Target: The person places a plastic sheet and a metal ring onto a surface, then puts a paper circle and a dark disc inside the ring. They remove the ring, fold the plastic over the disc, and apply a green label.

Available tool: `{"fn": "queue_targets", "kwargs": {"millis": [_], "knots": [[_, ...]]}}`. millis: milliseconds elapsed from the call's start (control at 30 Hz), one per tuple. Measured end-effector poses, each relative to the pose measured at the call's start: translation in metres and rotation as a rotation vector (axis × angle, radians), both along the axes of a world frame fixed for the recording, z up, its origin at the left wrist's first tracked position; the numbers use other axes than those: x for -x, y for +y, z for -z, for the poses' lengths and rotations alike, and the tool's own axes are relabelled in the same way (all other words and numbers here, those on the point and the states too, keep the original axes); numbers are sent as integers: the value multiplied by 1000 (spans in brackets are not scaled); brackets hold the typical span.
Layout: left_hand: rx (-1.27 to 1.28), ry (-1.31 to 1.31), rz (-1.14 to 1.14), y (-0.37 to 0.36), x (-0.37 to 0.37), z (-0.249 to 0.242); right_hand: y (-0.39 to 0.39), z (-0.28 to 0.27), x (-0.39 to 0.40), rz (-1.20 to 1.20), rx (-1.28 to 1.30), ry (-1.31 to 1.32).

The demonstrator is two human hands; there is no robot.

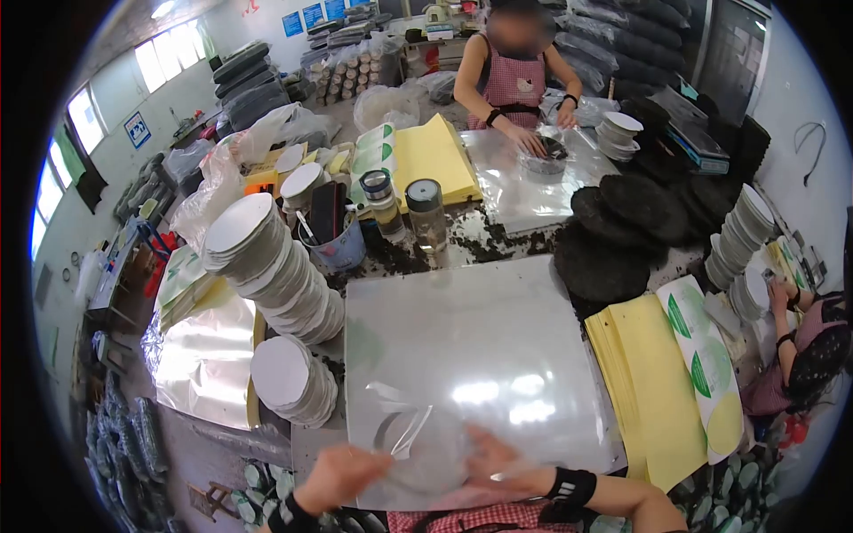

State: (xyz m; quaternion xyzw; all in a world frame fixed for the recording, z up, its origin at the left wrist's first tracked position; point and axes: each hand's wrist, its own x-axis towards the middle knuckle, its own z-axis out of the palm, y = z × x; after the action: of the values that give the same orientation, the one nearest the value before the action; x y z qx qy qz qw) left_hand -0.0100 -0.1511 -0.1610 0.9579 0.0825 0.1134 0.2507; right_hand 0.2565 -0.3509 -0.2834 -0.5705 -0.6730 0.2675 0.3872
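At the near edge of the table, a round, pale disc (426, 475) lies under thin clear plastic film (410, 433) with bright creases. My left hand (342, 475) is at the disc's left side, blurred, its fingers curled close to the film; what they pinch, if anything, I cannot make out. On the right side, my right hand (502, 464) reaches over the disc with its fingers stretched out, also smeared by motion. Beneath both is a large stack of clear plastic sheets (480, 346). A short stack of white discs (293, 377) stands left of it.
A tall leaning stack of white discs (275, 266) rises at left. Yellow paper sheets (644, 382) lie at right, below dark round cakes (604, 258). Jars (426, 216) and a bucket (338, 249) stand beyond the sheets. A co-worker (515, 80) works opposite, another person (804, 342) at right.
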Motion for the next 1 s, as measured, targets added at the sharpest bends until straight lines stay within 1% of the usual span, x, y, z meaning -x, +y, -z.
{"fn": "queue_targets", "kwargs": {"millis": [67, 100, 133, 167, 200, 233, 267, 300, 333, 400, 467, 533, 600, 633, 667, 700, 733, 800, 833, 867, 900, 933, 967, 1000], "knots": [[-104, 60, 165, -24, 17, 20, 8, 8, -33, 178, -82, -180], [40, 216, 111, -28, 28, 44, 11, 10, -41, 311, -26, -194], [187, 376, 60, -27, 40, 76, 7, 11, -43, 356, 14, -131], [333, 538, 12, -22, 44, 92, 3, 11, -46, 402, 51, -66], [178, 345, 2, -11, 37, 82, -6, 9, -41, 360, 59, 71], [30, 147, -5, 1, 25, 60, -18, 7, -34, 317, 68, 204], [-100, -52, -23, 8, 16, 41, -45, 20, -24, 258, 163, 163], [-322, -80, -185, 22, 14, 25, -72, 33, -14, 194, 254, 116], [-547, -106, -352, 43, 16, 15, -108, 52, -6, 119, 412, -106], [-737, 48, -736, 80, 20, 18, -165, 9, -1, -132, 285, 52], [-715, 76, -733, 85, 34, 45, -153, -11, -47, -94, 108, -180], [-732, 89, -694, 91, 34, 54, -121, -50, -103, -30, -63, -401], [-788, 89, -676, 89, 31, 55, -74, -73, -180, 294, 9, -815], [-771, 80, -690, 90, 30, 55, -35, -86, -218, 562, -187, -678], [-756, 75, -706, 91, 30, 54, -7, -89, -268, 688, -211, -558], [-741, 71, -727, 89, 30, 54, 22, -98, -309, 852, -215, -610], [-720, 53, -719, 88, 28, 49, 44, -91, -360, 973, -303, -808], [-680, 42, -704, 83, 19, 29, 69, -88, -431, 1173, -271, -1115], [-583, 142, -791, 67, 6, 9, 65, -75, -468, 1150, -34, -1102], [-630, 36, -752, 52, -8, -2, 64, -63, -488, 1120, 202, -1085], [-672, -76, -706, 38, -24, -8, 69, -63, -482, 1172, -23, -988], [-726, -259, -571, 24, -41, -7, 66, -75, -473, 1218, -245, -890], [-468, -448, -403, 15, -64, -5, 69, -94, -441, 1207, -386, -782], [-448, -479, -261, 6, -84, 7, 70, -103, -412, 1174, -484, -686]]}}
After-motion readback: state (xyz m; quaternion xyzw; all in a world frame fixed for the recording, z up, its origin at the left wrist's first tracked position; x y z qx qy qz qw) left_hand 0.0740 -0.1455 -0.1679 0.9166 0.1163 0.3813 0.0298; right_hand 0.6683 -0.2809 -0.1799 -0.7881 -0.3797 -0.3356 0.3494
